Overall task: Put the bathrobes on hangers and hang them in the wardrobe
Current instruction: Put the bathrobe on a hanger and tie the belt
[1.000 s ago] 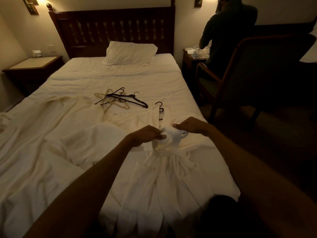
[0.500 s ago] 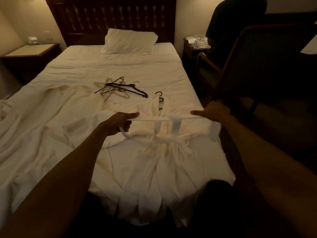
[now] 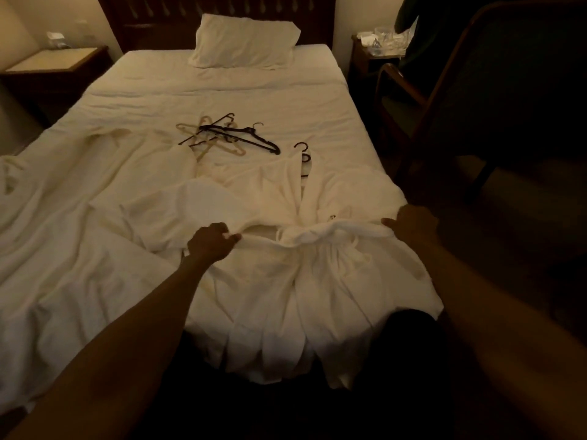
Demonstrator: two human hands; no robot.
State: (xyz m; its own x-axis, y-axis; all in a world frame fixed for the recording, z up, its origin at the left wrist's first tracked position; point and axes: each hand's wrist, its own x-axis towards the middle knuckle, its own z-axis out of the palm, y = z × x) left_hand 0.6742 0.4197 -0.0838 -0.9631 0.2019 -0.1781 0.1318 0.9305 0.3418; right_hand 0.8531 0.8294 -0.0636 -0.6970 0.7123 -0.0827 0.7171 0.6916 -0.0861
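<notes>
White bathrobe (image 3: 320,287) on bed (image 3: 222,100), left hand (image 3: 211,244) and right hand (image 3: 413,222) at its waist, fingers (image 3: 231,239) curled round the belt (image 3: 317,235) ends, hangers (image 3: 228,138) beyond the bathrobe.

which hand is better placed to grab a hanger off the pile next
Left, probably: the left hand, gripping the white cloth belt, lies nearly in line with the pile of black and cream hangers; the right hand grips it farther right.

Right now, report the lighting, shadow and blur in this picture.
Head view: dim, warm light; the bathrobe and hangers read clearly, the chair at right sinks into shadow, and the forearms stretch and soften toward the lower corners.
</notes>
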